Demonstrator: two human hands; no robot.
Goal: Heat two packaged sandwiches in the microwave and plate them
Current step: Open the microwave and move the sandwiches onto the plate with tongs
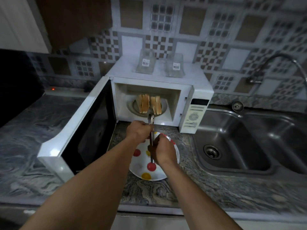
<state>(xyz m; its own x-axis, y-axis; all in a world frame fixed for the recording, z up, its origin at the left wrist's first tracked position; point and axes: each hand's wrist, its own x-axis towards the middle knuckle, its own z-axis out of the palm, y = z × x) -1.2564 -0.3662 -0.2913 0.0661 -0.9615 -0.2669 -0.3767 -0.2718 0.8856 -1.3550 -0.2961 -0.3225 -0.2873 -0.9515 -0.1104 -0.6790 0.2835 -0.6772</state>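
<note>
A white microwave [194, 95] stands on the counter with its door [79, 130] swung open to the left. Inside, two toasted sandwiches [144, 103] [156, 104] stand upright side by side on the turntable. Metal tongs [151, 118] point into the opening, their tips at the front of the sandwiches. My left hand [137, 131] grips the tongs near the middle. My right hand [163, 151] holds their rear end. Under both hands a white plate with red and yellow dots [146, 173] lies on the counter.
Two clear plastic sandwich packs [146, 63] [175, 68] sit on top of the microwave. A steel double sink [249, 138] with a curved tap [282, 67] lies to the right. Marbled countertop [25, 130] extends left of the open door.
</note>
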